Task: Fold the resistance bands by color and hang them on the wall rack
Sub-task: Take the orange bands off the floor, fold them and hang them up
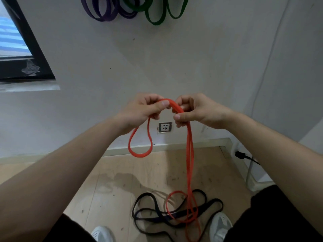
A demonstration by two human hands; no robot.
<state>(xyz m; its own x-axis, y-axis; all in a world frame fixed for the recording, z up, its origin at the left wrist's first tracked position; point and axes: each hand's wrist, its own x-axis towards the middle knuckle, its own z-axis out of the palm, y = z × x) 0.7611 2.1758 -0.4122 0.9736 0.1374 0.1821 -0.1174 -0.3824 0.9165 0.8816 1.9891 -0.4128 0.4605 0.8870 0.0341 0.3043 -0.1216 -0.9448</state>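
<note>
**While black bands lie on the floor, two hands bend a red band**

Where a person stands facing a white wall (174,58), both bare arms reach forward and the two hands meet in the middle of the view. The left hand (145,110) and the right hand (197,110) are almost touching. Each has its fingers curled and its thumb pressed down, pinching a red resistance band (174,105) that arches between them.

From the left hand a short red loop hangs down and stays clear of the floor. From the right hand two long red strands drop side by side to the wooden floor (122,180). There the red curls over a loose tangle of black bands (146,193), near the person's feet. A pale shoe (101,234) shows to the left of the tangle and a second pale shoe (221,224) to its right.

High on the far wall, at the top edge of the view, purple bands (104,17) hang in loops, with green bands (155,21) just to their right. What they hang from is out of sight.

Low on the wall, behind the hands, sits a wall socket (164,127). A dark-framed window (26,67) is at the far left, and a black plug (240,155) sits at the right.
</note>
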